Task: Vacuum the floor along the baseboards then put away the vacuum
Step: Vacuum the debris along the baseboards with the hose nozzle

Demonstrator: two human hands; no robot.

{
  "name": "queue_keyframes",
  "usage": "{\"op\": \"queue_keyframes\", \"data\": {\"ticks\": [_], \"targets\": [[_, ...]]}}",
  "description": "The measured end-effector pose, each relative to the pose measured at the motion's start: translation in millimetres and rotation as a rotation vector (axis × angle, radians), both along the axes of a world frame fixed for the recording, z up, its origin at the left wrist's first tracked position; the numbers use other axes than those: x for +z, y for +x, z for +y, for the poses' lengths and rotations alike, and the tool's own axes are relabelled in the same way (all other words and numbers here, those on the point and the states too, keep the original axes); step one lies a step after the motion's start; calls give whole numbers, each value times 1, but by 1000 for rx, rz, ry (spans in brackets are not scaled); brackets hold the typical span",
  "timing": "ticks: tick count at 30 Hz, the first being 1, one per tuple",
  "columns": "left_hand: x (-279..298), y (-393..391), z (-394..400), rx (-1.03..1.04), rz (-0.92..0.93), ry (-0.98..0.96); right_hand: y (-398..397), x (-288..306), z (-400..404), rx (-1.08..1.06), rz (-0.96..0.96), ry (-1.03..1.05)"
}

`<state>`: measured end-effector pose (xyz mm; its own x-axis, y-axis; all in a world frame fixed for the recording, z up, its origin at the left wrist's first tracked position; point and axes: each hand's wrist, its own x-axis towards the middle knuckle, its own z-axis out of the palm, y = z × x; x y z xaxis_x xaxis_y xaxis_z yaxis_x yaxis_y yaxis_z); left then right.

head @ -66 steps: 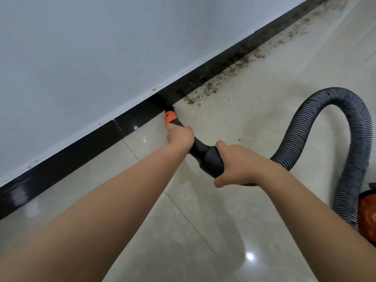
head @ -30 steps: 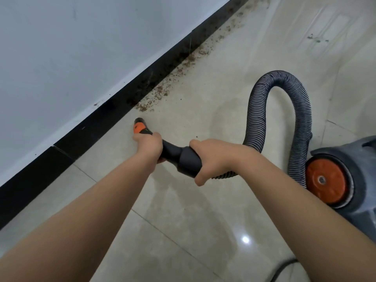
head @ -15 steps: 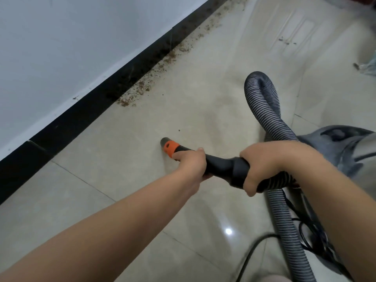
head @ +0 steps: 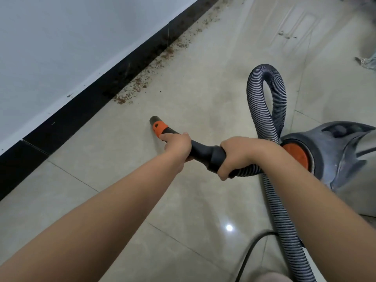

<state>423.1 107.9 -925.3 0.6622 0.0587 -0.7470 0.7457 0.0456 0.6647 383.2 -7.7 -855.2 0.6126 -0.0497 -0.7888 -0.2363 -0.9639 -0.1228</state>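
My left hand (head: 177,145) grips the black vacuum nozzle just behind its orange tip (head: 159,126), which points left over the beige tile floor, well short of the wall. My right hand (head: 237,156) grips the nozzle's thick rear end where the ribbed grey hose (head: 264,94) joins. The hose loops up and back down to the grey vacuum body (head: 341,151) with an orange wheel at the right. Brown dirt (head: 140,86) lies in a strip along the black baseboard (head: 81,110), beyond the tip.
A white wall rises above the baseboard. A black power cord (head: 250,249) curves over the floor at the bottom right. A small grey object (head: 366,62) lies at the far right edge. Open tile floor stretches ahead.
The nozzle tip has come away from the baseboard onto the open floor. The view has swung right, bringing the vacuum body in beside my right hand. Both hands keep their grip.
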Motion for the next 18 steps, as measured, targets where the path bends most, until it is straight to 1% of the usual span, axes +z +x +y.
{"op": "queue_keyframes", "data": {"ticks": [3,5,7,9,11,14,16,18], "targets": [[-7,1,16,145,79,7,7,3,16,74,28,34],[-6,-11,26,208,73,70,7,8,22,131,74,51],[-11,-21,31,287,76,70,6,12,25,179,112,64],[-10,-33,34,388,154,38,6,14,26,206,163,86],[-11,-44,32,453,187,10,7,16,26,199,238,99],[6,-58,21,414,162,17,7,23,16,167,347,101],[21,-65,9,414,187,-61,7,29,2,152,394,98],[28,-67,-3,350,206,-156,6,36,-11,133,418,69]]}}
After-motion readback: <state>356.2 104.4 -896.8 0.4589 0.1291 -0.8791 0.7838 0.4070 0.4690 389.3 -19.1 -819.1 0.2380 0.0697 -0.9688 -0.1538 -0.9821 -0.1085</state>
